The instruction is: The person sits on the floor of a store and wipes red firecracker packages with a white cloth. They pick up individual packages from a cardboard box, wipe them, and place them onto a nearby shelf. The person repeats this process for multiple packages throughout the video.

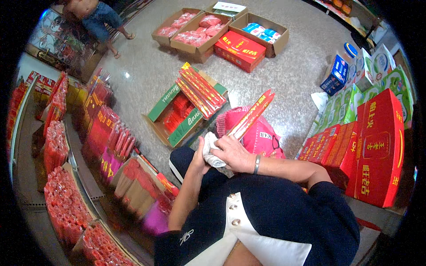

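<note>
A crumpled white cloth is held between both hands in front of my body. My left hand grips its left side, thumb up. My right hand, with a metal bracelet at the wrist, presses on the cloth from the right. A long red printed packet rises from behind the right hand's fingers and seems held there; its lower end is hidden. A pink checked fabric item lies behind the packet. Several similar long red packets rest across a green cardboard banana box containing red packs.
Cartons of pink bags and a red carton stand on the floor ahead. Shelves of red wrapped goods line the left. Red boxes and green packs are stacked right. A person is at upper left.
</note>
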### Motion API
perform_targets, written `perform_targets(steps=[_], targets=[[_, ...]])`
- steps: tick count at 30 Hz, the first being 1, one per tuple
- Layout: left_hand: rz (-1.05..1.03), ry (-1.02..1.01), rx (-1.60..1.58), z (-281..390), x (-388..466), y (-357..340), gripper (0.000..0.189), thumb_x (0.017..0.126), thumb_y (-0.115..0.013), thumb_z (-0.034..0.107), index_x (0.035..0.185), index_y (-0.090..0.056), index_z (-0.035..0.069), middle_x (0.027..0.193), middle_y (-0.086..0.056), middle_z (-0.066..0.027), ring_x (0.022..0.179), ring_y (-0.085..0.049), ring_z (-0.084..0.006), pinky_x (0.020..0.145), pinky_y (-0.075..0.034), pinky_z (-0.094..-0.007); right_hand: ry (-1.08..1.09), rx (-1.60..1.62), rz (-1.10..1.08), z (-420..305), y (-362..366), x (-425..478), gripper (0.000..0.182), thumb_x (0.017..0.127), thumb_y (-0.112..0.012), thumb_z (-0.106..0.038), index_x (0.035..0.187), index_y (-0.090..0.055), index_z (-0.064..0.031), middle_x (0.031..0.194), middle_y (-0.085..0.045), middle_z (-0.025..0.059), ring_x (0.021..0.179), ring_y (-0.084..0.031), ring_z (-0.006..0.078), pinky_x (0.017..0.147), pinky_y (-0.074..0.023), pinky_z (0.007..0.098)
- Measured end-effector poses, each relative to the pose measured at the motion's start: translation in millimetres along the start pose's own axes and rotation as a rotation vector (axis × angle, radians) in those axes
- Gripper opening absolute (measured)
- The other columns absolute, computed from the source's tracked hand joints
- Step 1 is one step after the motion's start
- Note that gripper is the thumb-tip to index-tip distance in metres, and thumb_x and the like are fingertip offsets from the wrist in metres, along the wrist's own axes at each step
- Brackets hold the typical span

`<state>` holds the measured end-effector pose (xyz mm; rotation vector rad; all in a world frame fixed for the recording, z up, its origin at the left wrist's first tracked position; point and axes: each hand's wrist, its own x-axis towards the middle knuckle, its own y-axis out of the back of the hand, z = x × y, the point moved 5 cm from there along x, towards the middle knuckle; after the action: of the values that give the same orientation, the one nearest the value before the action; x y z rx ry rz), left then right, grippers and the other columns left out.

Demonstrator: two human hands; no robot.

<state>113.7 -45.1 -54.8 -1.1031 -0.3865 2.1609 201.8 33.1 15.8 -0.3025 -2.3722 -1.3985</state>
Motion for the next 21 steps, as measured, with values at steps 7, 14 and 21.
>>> perform_targets(steps=[7, 14, 21], targets=[[-0.362, -0.081, 0.464, -0.5, -0.6, 2.3, 0.037, 0.092, -0.053, 0.027, 0.115, -0.047, -0.002, 0.091, -0.061, -0.0104, 0.067, -0.064, -0.0168, 0.046, -0.05, -0.0223, -0.163, -0.136, 0.139, 98.9, 54.4, -21.8, 0.03, 0.062, -0.069, -0.018, 0.089, -0.06, -0.013, 0.079, -0.053, 0.0121, 0.074, -0.054, 0.0319, 0.06, -0.0426, 0.0431], [-0.034, -0.513, 1.237, 22.8, -20.4, -21.9, 0.049, 0.081, -0.065, 0.029, 0.118, -0.049, 0.001, 0.093, -0.06, -0.0177, 0.078, -0.063, -0.0302, 0.072, -0.049, -0.0414, -0.513, -0.394, 0.217, 151.4, 87.0, -47.6, 0.026, 0.065, -0.07, -0.02, 0.088, -0.061, -0.012, 0.081, -0.053, 0.0143, 0.075, -0.054, 0.0333, 0.063, -0.0439, 0.045], [0.022, -0.807, 1.906, 2.3, -53.5, -64.1, 0.064, 0.072, -0.071, 0.025, 0.125, -0.043, 0.002, 0.099, -0.049, -0.0176, 0.086, -0.056, -0.0356, 0.07, -0.049, -0.0423, -0.168, -0.175, 0.105, 60.6, 40.0, -29.5, 0.036, 0.063, -0.069, -0.016, 0.097, -0.057, -0.0154, 0.088, -0.05, 0.0101, 0.087, -0.051, 0.0295, 0.067, -0.0394, 0.0405]])
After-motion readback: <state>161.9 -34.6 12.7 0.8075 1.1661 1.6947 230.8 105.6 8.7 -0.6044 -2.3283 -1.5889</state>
